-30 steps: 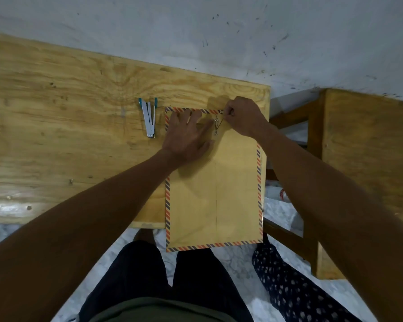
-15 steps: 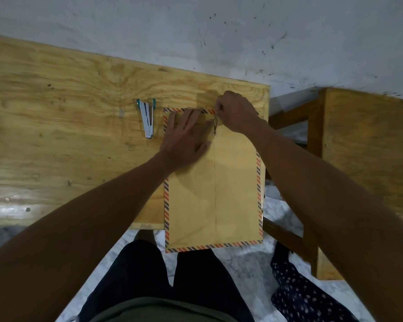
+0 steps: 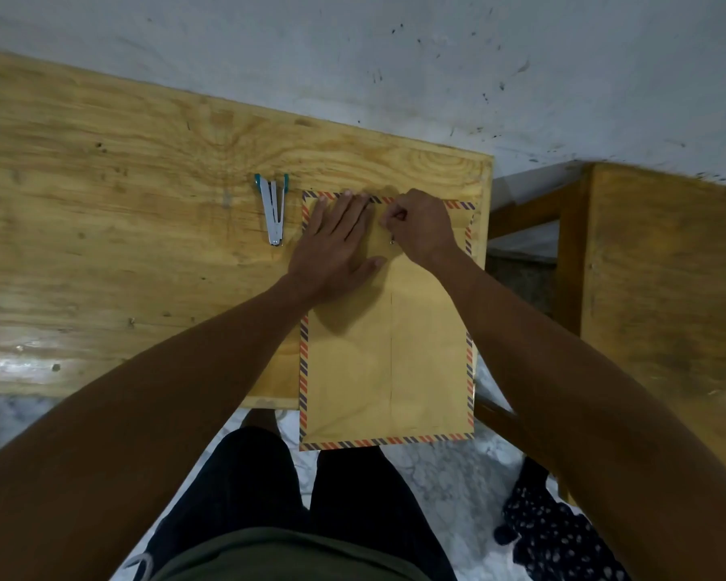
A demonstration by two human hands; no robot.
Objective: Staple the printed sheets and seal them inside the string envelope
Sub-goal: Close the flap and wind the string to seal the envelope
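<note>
1. Right, nearest the camera are dark trousers and the hem of an olive shirt, over a pale marbled floor [image 3: 445, 475], with a dark spotted cloth [image 3: 562, 534] lying to the right.
2. The brown string envelope [image 3: 428, 362] with its red-and-blue striped border lies flat, its near end hanging over the edge of the plywood table [image 3: 101, 253].
3. Both bare forearms reach up across it.
4. Left hand [image 3: 336, 245] is open, palm down, fingers spread, pressing the envelope's upper left part flat against the table.
5. Right hand [image 3: 424, 228] is curled, fingertips pinched together near the flap's centre; the string itself is too fine to make out, though a small metal fastener [image 3: 392, 241] peeks out just below the knuckles.
6. The two hands sit just beside each other, nearly touching.
7. Left of the envelope, a small silver stapler [image 3: 274, 211] with teal ends lies splayed open on the table, untouched.
8. Beyond that, a scuffed grey wall [image 3: 353, 56]; a second wooden table [image 3: 667, 266] stands at right.
</note>
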